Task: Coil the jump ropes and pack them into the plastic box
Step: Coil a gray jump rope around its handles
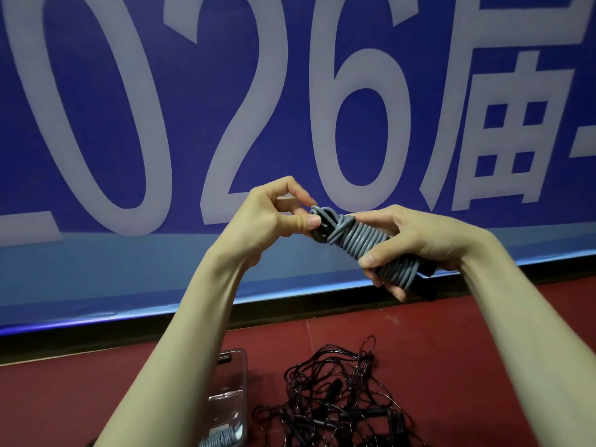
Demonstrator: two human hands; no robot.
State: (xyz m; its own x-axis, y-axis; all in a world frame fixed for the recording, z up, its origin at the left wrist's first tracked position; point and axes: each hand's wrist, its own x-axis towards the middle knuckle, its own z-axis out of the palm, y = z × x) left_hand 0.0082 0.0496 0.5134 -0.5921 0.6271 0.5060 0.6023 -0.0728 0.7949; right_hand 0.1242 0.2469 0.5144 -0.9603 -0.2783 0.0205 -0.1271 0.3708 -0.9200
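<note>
Here: right hand (409, 243) grips coiled grey rope bundle (354, 241), raised; left hand (274, 217) pinches its end loop.

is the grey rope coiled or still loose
Coiled: the grey plastic jump rope sits wound in tight turns around its black handles, gripped by both hands.

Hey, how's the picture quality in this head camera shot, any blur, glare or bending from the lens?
Head view: the grey coiled rope and both hands, left hand and right hand, are fairly sharp; wide-angle bending curves the blue banner and its lower edge; a bright glare line runs along that edge at left; the clear plastic box and black rope tangle look softer and dimmer.
</note>
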